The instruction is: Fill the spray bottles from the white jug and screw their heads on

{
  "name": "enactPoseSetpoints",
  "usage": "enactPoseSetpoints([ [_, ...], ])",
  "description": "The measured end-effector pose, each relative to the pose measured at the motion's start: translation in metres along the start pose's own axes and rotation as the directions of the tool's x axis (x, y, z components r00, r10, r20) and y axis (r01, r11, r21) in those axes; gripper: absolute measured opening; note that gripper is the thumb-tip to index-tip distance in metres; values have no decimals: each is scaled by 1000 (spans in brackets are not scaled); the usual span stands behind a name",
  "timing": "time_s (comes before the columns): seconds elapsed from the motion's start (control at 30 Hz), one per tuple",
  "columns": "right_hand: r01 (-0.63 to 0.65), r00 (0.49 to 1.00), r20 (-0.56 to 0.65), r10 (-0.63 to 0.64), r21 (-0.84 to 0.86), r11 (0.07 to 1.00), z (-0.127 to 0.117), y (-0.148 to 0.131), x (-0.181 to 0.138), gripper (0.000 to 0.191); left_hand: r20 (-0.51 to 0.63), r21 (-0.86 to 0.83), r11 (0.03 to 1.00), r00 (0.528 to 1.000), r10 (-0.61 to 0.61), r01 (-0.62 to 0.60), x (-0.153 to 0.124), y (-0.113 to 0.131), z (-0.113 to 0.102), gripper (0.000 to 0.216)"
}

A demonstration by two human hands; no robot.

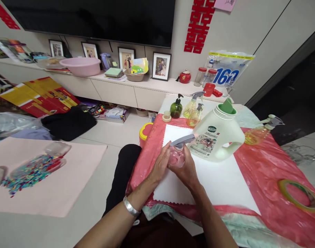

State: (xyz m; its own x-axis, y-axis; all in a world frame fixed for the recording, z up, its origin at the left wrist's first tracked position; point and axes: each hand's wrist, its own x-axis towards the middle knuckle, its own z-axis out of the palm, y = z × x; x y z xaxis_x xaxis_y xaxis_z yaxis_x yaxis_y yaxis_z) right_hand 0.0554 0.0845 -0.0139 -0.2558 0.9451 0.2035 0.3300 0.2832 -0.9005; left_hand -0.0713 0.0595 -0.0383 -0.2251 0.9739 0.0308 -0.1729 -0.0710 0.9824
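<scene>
Between my two hands is a small clear pinkish spray bottle (177, 157) with a grey trigger head, held upright over a white scallop-edged sheet (173, 187). My left hand (161, 162) wraps its left side, with the fingers up near the trigger head. Around the lower right side of the bottle closes my right hand (187, 170). Just beyond stands a large pale detergent jug (211, 134) with its green spout uncovered. A cap (166, 116) sits on the red plastic cover behind the sheet.
Behind the jug are a green pump bottle (176, 108) and two yellowish bottles, one a spray bottle (190, 107). Another spray bottle (261, 133) and a tape roll (299, 195) lie to the right. Colourful small pieces (28, 175) cover part of a pink surface at left.
</scene>
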Motion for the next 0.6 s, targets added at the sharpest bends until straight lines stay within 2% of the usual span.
enactPoseSetpoints([
  [0.1,11,998,-64,-11,8,1000,-9,-7,-8,80,49,-104,995,999,1,4,-10,10,6,61],
  [0.27,-58,998,-30,61,84,995,-38,-27,-28,75,178,-255,964,984,-24,70,-29,32,17,59],
  [0.33,-84,994,-63,90,102,991,-53,-34,-38,75,223,-272,959,975,-17,78,-33,39,19,59],
  [0.4,-98,986,-122,117,151,984,-70,-38,-49,74,247,-225,971,969,-24,82,-33,42,16,56],
  [0.47,-97,969,-203,141,211,973,-88,-36,-60,74,252,-95,991,965,-66,92,-30,39,11,53],
  [0.53,-90,940,-303,158,227,970,-110,-29,-68,74,213,43,993,970,-120,113,-25,31,5,57],
  [0.6,-87,894,-419,159,186,979,-135,-16,-72,77,174,171,982,979,-110,80,-20,20,-1,57],
])
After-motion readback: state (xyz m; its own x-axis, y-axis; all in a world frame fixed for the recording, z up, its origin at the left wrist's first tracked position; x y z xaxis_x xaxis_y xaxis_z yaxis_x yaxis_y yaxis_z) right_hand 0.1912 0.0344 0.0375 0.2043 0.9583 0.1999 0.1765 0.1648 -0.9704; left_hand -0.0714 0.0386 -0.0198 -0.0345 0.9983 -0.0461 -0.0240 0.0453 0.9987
